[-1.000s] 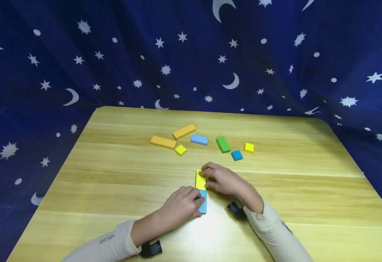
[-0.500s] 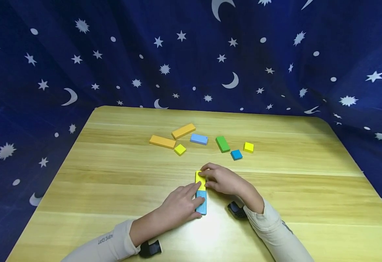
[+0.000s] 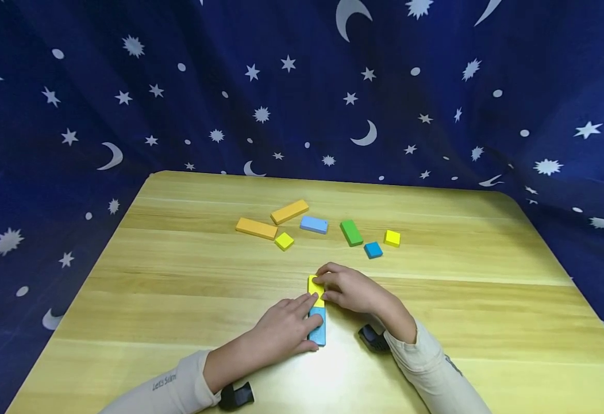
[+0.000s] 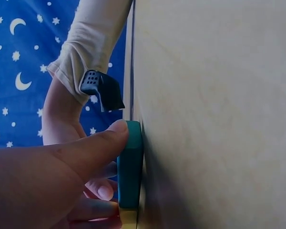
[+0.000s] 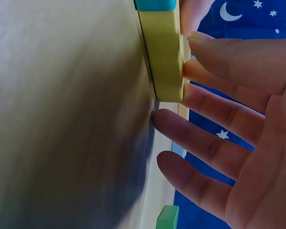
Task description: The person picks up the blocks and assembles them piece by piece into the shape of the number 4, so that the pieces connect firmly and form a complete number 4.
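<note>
Dark blue cloth (image 3: 307, 86) printed with moons and stars hangs behind a wooden table (image 3: 488, 322). On it, 2 blocks lie flat, end to end: the yellow block (image 3: 318, 288) farther off, the blue block (image 3: 319, 338) nearer. The left hand (image 3: 281, 329) spreads across both, its fingers extended, thumb at the blue block's upper edge. The right hand (image 3: 356, 291) touches the yellow block with thumb and fingertips, fingers loosely extended, not wrapped round it. Both blocks look light, stiff and smooth, probably hard to damage; their long sides seem the best hold. Beyond lie 2 orange blocks (image 3: 289, 212), a yellow square (image 3: 284, 241), a pale blue block (image 3: 314, 225), a green block (image 3: 351, 233) and a blue square (image 3: 373, 249).
</note>
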`<act>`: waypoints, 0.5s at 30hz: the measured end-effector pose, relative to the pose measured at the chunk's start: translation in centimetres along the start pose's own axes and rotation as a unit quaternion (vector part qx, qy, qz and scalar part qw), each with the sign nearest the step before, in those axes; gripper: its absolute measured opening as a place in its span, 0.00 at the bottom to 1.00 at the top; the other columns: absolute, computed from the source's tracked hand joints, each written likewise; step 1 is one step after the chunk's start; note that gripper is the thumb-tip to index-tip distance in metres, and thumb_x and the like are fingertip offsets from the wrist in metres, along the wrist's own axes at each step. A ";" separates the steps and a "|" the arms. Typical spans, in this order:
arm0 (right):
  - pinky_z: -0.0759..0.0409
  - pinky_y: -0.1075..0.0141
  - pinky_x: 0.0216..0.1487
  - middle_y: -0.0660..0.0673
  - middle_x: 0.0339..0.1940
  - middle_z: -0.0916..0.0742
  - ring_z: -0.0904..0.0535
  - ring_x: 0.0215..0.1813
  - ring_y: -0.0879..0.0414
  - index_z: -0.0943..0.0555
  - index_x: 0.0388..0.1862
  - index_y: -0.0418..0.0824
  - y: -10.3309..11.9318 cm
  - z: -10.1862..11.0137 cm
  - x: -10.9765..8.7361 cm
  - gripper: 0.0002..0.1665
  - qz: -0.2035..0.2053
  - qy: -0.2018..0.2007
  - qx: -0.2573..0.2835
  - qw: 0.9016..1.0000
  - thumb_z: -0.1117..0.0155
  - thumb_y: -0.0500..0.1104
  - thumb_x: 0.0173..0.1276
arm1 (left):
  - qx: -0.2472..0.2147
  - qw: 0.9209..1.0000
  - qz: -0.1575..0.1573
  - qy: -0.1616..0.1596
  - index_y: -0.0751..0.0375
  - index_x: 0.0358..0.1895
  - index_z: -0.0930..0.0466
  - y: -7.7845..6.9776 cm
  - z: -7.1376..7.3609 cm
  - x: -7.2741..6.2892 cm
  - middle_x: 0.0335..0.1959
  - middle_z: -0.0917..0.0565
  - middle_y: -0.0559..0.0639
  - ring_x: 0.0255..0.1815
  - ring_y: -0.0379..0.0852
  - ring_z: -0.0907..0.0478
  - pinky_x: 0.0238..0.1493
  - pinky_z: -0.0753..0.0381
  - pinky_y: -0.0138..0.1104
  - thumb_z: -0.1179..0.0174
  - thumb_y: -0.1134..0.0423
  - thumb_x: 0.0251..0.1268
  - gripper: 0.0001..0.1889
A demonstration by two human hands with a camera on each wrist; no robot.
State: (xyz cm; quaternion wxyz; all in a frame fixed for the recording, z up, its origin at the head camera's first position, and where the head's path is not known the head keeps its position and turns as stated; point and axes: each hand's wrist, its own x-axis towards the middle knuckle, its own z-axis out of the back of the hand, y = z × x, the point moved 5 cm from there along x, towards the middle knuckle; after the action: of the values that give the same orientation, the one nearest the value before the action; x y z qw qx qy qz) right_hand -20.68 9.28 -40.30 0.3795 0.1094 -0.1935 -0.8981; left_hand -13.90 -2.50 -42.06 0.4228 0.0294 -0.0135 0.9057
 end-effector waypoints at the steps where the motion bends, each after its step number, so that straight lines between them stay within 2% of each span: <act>1: 0.26 0.55 0.54 0.41 0.53 0.21 0.24 0.53 0.49 0.22 0.51 0.34 0.0 0.0 0.0 0.18 0.001 -0.001 0.000 1.000 0.40 0.39 0.63 | 0.000 1.000 0.000 -0.001 0.49 0.44 0.28 0.0 0.0 0.0 0.61 0.28 0.58 0.63 0.49 0.31 0.53 0.25 0.39 0.47 0.38 0.57 0.21; 15: 0.26 0.55 0.54 0.41 0.52 0.21 0.24 0.54 0.48 0.21 0.50 0.34 -0.1 0.0 0.0 0.16 0.006 -0.005 0.008 1.000 0.41 0.39 0.64 | 0.005 1.000 -0.005 -0.009 0.49 0.44 0.27 -0.1 0.2 -0.1 0.60 0.28 0.58 0.62 0.49 0.30 0.51 0.24 0.38 0.47 0.38 0.56 0.22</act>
State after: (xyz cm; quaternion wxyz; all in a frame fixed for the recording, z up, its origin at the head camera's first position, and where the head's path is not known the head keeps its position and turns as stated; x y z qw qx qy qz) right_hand -20.71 9.37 -40.31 0.3830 0.1066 -0.2029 -0.8948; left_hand -13.80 -2.50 -41.91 0.4270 0.0400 -0.0131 0.9033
